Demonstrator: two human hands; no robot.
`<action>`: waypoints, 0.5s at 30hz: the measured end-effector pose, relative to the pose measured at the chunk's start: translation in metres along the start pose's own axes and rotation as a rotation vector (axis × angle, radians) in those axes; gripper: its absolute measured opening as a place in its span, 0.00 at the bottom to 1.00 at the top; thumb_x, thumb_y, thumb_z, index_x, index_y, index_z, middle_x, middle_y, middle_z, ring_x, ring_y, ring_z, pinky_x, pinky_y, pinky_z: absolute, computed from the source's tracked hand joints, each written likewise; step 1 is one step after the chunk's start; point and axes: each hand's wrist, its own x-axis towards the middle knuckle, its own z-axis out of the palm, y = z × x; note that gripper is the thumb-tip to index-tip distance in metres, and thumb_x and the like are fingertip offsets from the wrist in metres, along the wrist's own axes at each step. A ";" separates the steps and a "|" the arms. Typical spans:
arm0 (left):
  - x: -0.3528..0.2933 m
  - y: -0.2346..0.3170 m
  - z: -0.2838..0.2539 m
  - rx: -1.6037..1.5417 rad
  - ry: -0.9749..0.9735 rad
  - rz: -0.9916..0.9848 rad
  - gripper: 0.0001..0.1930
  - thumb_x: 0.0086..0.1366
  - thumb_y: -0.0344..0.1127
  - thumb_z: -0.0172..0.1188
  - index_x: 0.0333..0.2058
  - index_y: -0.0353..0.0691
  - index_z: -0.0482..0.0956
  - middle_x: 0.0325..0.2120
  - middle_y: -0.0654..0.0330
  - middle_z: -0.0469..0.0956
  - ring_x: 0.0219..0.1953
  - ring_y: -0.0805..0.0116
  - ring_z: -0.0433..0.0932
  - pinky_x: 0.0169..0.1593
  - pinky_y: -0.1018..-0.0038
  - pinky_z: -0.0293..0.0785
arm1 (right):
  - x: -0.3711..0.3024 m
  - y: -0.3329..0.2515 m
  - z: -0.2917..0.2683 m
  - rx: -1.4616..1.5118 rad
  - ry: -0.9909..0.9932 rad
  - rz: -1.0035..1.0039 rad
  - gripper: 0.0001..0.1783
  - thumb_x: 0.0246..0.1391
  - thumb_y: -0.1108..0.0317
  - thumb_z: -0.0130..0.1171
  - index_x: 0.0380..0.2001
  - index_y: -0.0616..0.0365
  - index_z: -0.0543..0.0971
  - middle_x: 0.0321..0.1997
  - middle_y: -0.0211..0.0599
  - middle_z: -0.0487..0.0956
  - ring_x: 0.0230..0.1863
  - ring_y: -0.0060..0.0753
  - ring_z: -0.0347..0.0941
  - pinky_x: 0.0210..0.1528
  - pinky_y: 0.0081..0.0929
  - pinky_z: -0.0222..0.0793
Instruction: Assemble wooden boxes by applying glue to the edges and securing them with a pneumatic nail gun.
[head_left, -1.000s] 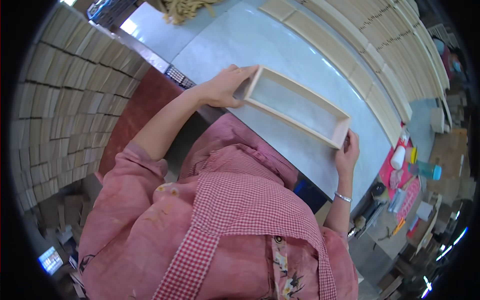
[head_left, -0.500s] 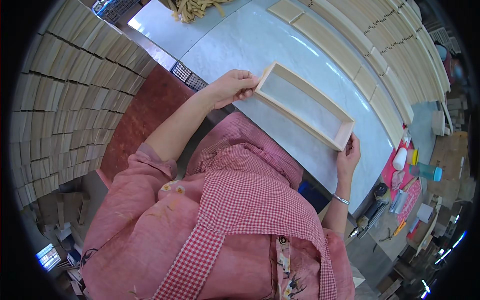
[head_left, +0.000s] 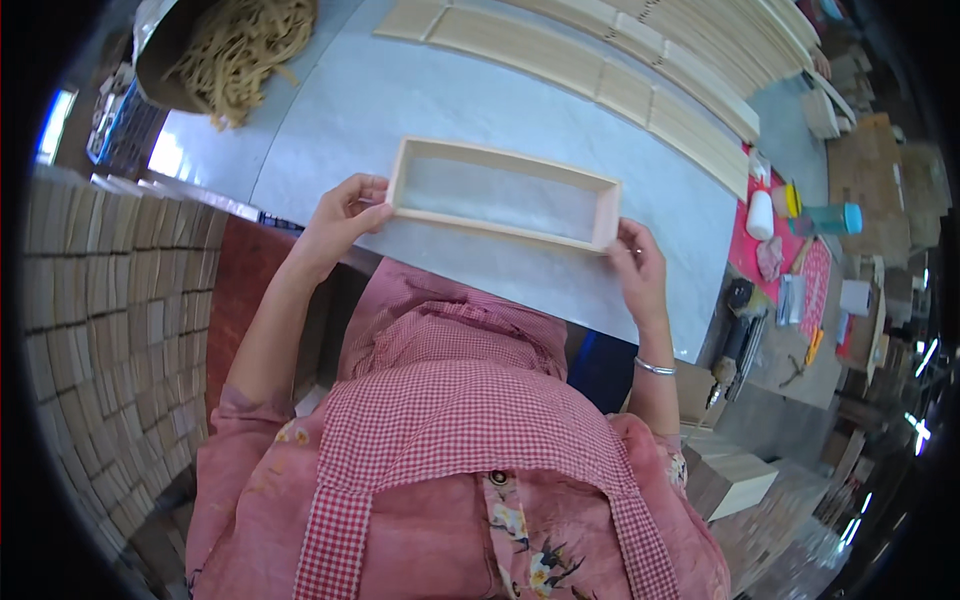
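A shallow rectangular frame of pale wood (head_left: 500,230), with no bottom in it, is held level between my two hands over the grey-white tabletop (head_left: 330,120). At its left end, my left hand (head_left: 347,222) pinches the near corner with thumb and fingers. On the opposite short side, my right hand (head_left: 641,262) has its fingers closed around the near corner, slightly smeared by motion. Whether the frame rests on the tabletop or hangs just above it, I cannot tell.
Thin pale wooden boards (head_left: 520,50) lie in rows along the far side. A bag of tan bands (head_left: 250,50) stands far left. Stacked wood pieces (head_left: 110,330) rise at my left. On the right are a white bottle (head_left: 759,215) and a teal-lidded container (head_left: 835,219).
The frame has swung from a slant to nearly level across my view, and both hands have moved left with it. My view has turned, bringing the bag of bands further in.
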 end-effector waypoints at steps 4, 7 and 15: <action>0.013 0.011 -0.008 0.015 -0.143 0.013 0.17 0.62 0.26 0.66 0.50 0.35 0.77 0.38 0.61 0.75 0.39 0.72 0.73 0.45 0.80 0.73 | 0.002 0.006 -0.001 0.088 -0.004 0.097 0.22 0.58 0.74 0.60 0.56 0.62 0.73 0.47 0.35 0.76 0.42 0.25 0.71 0.46 0.23 0.70; 0.017 0.015 -0.020 -0.053 -0.160 -0.148 0.18 0.59 0.21 0.65 0.49 0.35 0.77 0.37 0.61 0.77 0.36 0.72 0.75 0.43 0.79 0.75 | 0.006 0.011 -0.004 0.264 -0.143 0.124 0.23 0.59 0.73 0.61 0.57 0.60 0.70 0.47 0.35 0.75 0.40 0.26 0.71 0.46 0.23 0.70; 0.013 0.023 -0.004 -0.038 -0.147 -0.133 0.18 0.59 0.20 0.65 0.48 0.35 0.76 0.37 0.60 0.77 0.37 0.72 0.75 0.46 0.78 0.75 | 0.003 0.007 -0.026 0.138 -0.183 0.086 0.21 0.59 0.70 0.62 0.55 0.60 0.72 0.45 0.36 0.77 0.39 0.26 0.73 0.44 0.23 0.72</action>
